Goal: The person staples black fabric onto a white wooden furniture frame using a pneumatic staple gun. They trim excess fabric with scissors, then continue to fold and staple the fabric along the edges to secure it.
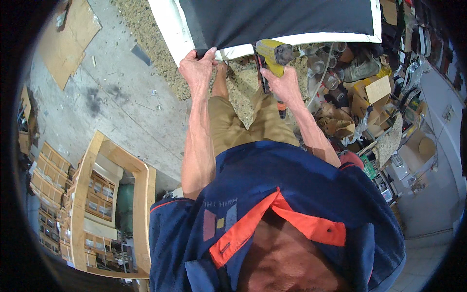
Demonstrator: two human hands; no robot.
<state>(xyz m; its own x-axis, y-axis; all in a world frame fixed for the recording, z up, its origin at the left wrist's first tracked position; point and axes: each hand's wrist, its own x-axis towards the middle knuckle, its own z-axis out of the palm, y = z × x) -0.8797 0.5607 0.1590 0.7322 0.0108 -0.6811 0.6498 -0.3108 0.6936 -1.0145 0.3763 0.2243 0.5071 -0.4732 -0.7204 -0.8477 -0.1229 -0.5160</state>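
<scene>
A white-framed panel (170,24) covered with black fabric (277,17) lies ahead of me at the top of the view. My left hand (197,68) pinches the fabric's lower edge and pulls it over the white frame. My right hand (282,82) grips a yellow pneumatic staple gun (273,53), its nose against the panel's lower edge just right of my left hand. An orange hose fitting hangs below the gun's handle.
A heap of cardboard boxes, cups and scraps (360,97) fills the right side. Wooden frames (92,194) stand at lower left beside stacked crates. Cardboard sheets (68,39) lie on the concrete floor (121,107) at upper left. Sawdust covers the floor under the panel.
</scene>
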